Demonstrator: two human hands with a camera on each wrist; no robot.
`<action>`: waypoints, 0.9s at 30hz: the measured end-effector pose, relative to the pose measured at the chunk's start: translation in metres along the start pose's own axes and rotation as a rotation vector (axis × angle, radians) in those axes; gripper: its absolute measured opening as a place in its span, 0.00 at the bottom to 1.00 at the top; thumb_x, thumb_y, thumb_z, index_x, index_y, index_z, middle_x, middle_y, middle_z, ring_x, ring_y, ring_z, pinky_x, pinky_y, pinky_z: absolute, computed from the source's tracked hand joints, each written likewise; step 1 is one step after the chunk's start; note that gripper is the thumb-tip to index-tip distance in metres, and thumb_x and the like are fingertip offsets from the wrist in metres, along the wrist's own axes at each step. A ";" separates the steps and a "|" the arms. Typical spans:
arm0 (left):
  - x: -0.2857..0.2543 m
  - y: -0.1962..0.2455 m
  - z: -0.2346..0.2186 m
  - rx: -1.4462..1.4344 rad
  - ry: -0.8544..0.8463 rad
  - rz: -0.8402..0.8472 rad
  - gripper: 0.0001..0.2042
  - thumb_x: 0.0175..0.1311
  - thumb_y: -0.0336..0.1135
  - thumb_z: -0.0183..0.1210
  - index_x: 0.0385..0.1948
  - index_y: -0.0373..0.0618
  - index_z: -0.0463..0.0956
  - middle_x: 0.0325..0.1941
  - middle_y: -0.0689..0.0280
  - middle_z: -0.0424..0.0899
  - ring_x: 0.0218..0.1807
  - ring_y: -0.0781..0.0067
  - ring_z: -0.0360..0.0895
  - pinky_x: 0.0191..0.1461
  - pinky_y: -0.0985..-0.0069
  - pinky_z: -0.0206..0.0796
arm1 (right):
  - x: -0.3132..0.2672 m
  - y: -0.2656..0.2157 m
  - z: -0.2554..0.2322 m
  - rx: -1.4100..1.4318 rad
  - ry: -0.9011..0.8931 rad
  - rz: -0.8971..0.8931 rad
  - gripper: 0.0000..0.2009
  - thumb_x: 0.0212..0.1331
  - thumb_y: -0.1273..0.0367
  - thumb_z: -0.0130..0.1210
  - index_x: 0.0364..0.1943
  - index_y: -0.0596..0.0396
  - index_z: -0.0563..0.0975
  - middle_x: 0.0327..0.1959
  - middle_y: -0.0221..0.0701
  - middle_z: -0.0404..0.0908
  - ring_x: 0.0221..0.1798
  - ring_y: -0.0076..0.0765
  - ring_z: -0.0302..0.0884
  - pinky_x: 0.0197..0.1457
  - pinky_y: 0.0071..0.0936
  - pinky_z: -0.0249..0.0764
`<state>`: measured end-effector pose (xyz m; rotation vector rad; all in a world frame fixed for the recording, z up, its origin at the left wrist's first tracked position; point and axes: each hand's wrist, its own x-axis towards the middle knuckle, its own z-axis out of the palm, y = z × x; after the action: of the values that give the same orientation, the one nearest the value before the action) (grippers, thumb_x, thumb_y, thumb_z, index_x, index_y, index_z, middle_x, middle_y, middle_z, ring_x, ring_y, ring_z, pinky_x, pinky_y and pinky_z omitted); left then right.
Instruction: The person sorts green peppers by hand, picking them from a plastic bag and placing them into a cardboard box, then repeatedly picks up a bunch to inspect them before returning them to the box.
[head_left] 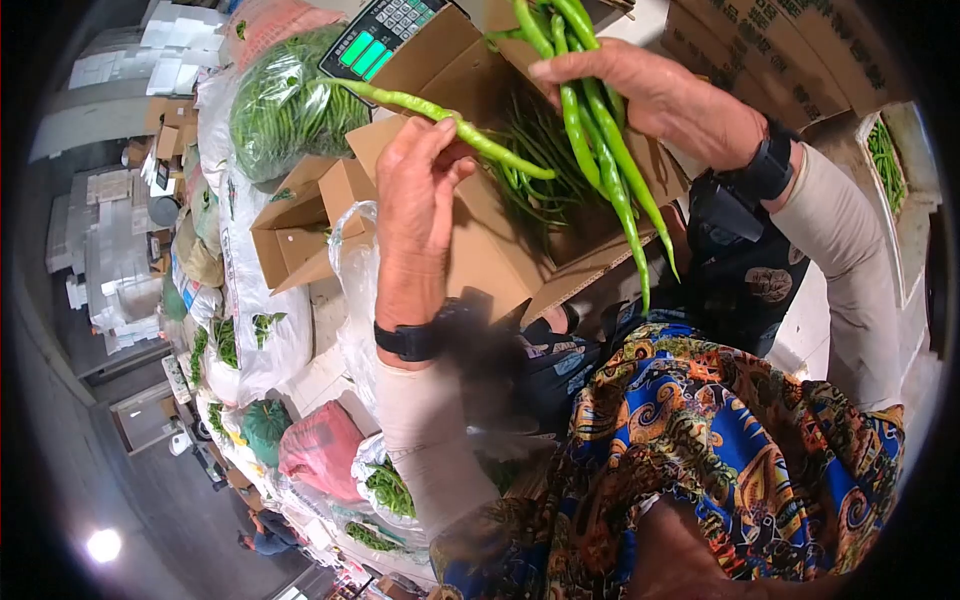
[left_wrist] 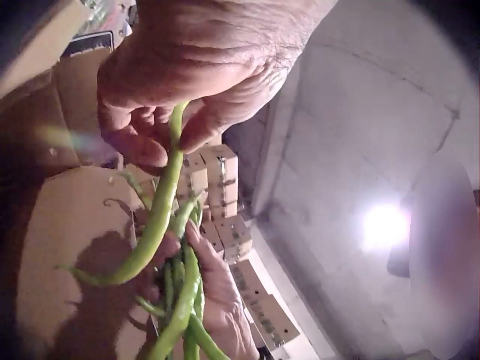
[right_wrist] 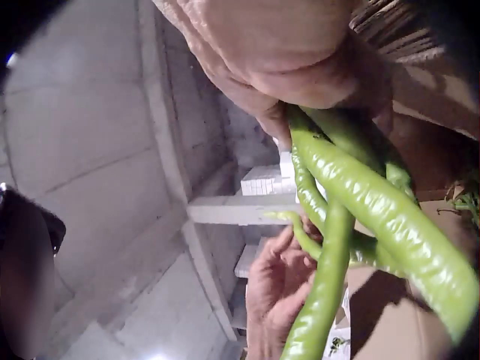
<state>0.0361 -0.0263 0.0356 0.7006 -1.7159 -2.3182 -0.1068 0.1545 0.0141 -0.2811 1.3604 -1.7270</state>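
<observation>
Currently left hand (head_left: 415, 190) pinches one pepper (head_left: 440, 115), long axis pointing right toward the bunch (head_left: 600, 150) clamped in my right hand (head_left: 660, 95).

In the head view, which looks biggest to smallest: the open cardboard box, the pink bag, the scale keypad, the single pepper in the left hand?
1. Box
2. Pink bag
3. Keypad and pepper: too alike to rank; pepper longer, keypad wider.

Left hand (head_left: 415, 205): raised, back toward the head camera, fingers and thumb curled into a pinch, forearm sleeved. Right hand (head_left: 655, 95): raised higher and to the right of the left hand, fingers curled closed, wrist bent, forearm sleeved.
</observation>
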 end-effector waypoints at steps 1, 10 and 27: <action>0.003 -0.002 -0.008 0.015 -0.013 -0.022 0.04 0.61 0.31 0.54 0.32 0.42 0.74 0.31 0.69 0.77 0.32 0.81 0.74 0.34 0.83 0.68 | 0.001 -0.003 -0.003 0.005 0.011 0.011 0.16 0.46 0.60 0.67 0.33 0.54 0.77 0.23 0.27 0.77 0.24 0.24 0.76 0.29 0.20 0.74; 0.007 -0.024 -0.001 0.802 0.082 0.131 0.20 0.56 0.43 0.62 0.43 0.35 0.74 0.29 0.65 0.79 0.32 0.78 0.74 0.37 0.80 0.67 | -0.001 0.001 0.002 0.062 -0.058 -0.008 0.18 0.45 0.64 0.69 0.39 0.55 0.77 0.29 0.29 0.79 0.30 0.29 0.77 0.35 0.28 0.75; -0.020 0.000 0.027 0.384 0.043 0.231 0.08 0.59 0.34 0.61 0.31 0.39 0.74 0.24 0.71 0.74 0.24 0.85 0.67 0.28 0.85 0.63 | 0.007 0.002 -0.012 -0.108 -0.063 0.087 0.11 0.49 0.68 0.64 0.35 0.56 0.75 0.27 0.27 0.77 0.30 0.26 0.75 0.36 0.24 0.74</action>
<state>0.0406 0.0046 0.0468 0.5664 -2.1208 -1.8303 -0.1177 0.1572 0.0055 -0.3302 1.4018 -1.5634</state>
